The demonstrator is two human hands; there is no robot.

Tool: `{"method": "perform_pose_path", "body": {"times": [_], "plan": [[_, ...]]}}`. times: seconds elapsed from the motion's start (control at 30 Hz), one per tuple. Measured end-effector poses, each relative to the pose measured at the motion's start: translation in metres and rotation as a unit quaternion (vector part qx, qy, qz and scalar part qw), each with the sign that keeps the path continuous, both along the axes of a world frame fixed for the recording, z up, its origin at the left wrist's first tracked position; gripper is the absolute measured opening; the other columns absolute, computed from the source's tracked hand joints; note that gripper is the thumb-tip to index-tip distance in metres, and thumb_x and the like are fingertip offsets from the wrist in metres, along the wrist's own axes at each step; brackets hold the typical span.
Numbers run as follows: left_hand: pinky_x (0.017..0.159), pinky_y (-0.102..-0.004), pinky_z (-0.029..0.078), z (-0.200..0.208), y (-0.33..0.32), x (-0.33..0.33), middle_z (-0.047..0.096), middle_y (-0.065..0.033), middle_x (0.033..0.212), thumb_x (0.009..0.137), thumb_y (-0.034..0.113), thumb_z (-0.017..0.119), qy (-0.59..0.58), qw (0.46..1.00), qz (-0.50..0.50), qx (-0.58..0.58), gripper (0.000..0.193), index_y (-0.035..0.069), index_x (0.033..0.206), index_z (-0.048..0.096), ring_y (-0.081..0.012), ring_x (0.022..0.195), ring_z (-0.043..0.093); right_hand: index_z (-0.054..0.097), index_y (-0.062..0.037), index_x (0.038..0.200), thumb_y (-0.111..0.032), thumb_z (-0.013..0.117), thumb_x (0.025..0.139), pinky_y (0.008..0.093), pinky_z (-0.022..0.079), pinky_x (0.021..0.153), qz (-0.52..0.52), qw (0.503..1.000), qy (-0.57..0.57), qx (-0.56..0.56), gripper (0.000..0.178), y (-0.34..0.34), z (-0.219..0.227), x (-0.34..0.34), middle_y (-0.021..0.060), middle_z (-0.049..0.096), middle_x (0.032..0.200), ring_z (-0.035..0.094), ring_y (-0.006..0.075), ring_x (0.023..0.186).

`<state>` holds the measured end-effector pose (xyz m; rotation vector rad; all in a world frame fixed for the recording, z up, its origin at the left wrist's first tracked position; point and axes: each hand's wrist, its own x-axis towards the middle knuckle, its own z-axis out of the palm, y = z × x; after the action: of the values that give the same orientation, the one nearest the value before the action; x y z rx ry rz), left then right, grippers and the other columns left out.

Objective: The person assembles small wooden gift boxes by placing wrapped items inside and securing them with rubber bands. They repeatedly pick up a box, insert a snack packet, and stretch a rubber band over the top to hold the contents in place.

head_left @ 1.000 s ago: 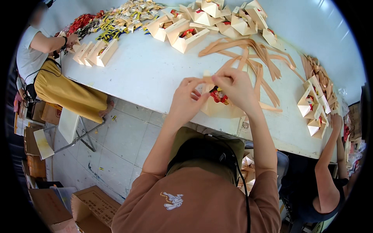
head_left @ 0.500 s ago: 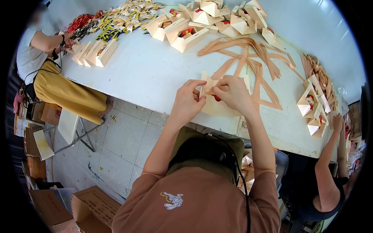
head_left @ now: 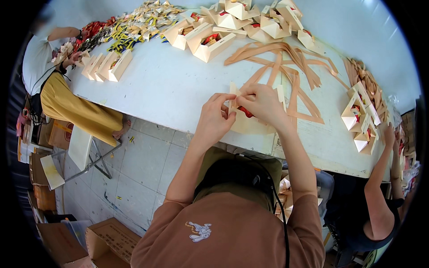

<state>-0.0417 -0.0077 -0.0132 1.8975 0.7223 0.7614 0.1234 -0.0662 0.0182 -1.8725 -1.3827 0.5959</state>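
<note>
A cream folded-paper box (head_left: 252, 127) sits before me at the table's near edge, its two side panels raised and something red (head_left: 245, 111) showing inside. My left hand (head_left: 214, 117) is at its left panel, index fingertip on the panel's edge and thumb bent below. Over the box, my right hand (head_left: 262, 102) pinches at the inner side of that same panel. A peach ribbon (head_left: 271, 77) runs from the heap behind down toward these fingers; the end between the fingertips is mostly hidden.
Filled cream boxes (head_left: 210, 42) pile up at the back, with more boxes (head_left: 357, 117) at right. Small wrapped packets (head_left: 145, 22) heap far left. One co-worker (head_left: 40, 58) stands left near a row of boxes (head_left: 107, 66); another's arm (head_left: 380, 165) reaches in at right. A folding chair (head_left: 80, 149) stands left.
My right hand has moved slightly left and up, closer to the left panel, showing more of the red contents. My left hand stays nearly still. The left co-worker's arm has lifted toward the packets.
</note>
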Motion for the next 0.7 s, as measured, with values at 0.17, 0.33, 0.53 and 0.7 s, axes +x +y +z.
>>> {"method": "perform_pose_path", "body": {"times": [0.17, 0.33, 0.53, 0.7], "plan": [[0.07, -0.0284, 0.057, 0.0, -0.001, -0.001, 0.064, -0.0128, 0.116, 0.081, -0.003, 0.066, 0.001, 1.0, 0.005, 0.004, 0.038, -0.002, 0.118, 0.064, -0.0175, 0.079, 0.066, 0.073, 0.0021, 0.078, -0.024, 0.07, 0.082, 0.0283, 0.046, 0.05, 0.031, 0.995, 0.096, -0.001, 0.026, -0.002, 0.008, -0.001, 0.0066, 0.064, 0.06, 0.061, 0.013, 0.053], [0.069, -0.0283, 0.057, -0.001, -0.001, 0.0, 0.064, -0.0128, 0.116, 0.08, -0.003, 0.065, 0.001, 1.0, 0.007, 0.013, 0.038, -0.002, 0.118, 0.064, -0.0175, 0.078, 0.065, 0.07, 0.0031, 0.071, -0.021, 0.07, 0.08, 0.0277, 0.044, 0.048, 0.029, 0.997, 0.068, -0.011, 0.025, -0.002, 0.012, -0.002, 0.0063, 0.06, 0.055, 0.059, 0.0119, 0.048], [0.069, -0.0286, 0.057, 0.0, -0.001, 0.0, 0.065, -0.0113, 0.114, 0.08, -0.002, 0.067, 0.004, 1.0, 0.005, 0.012, 0.039, -0.001, 0.119, 0.065, -0.017, 0.078, 0.065, 0.071, 0.0006, 0.079, -0.021, 0.07, 0.081, 0.0279, 0.046, 0.055, 0.026, 0.998, 0.031, -0.047, 0.022, 0.0, 0.013, -0.003, 0.0047, 0.062, 0.065, 0.059, 0.0114, 0.059], [0.071, -0.0284, 0.057, 0.008, 0.002, -0.006, 0.066, -0.0095, 0.108, 0.086, -0.001, 0.066, -0.036, 0.993, -0.03, -0.11, 0.038, 0.001, 0.124, 0.062, -0.0138, 0.079, 0.064, 0.07, 0.0011, 0.071, -0.027, 0.07, 0.083, 0.04, 0.048, 0.064, 0.026, 0.994, -0.089, 0.052, 0.031, -0.001, -0.003, -0.009, 0.0108, 0.062, 0.065, 0.062, 0.025, 0.066]]}}
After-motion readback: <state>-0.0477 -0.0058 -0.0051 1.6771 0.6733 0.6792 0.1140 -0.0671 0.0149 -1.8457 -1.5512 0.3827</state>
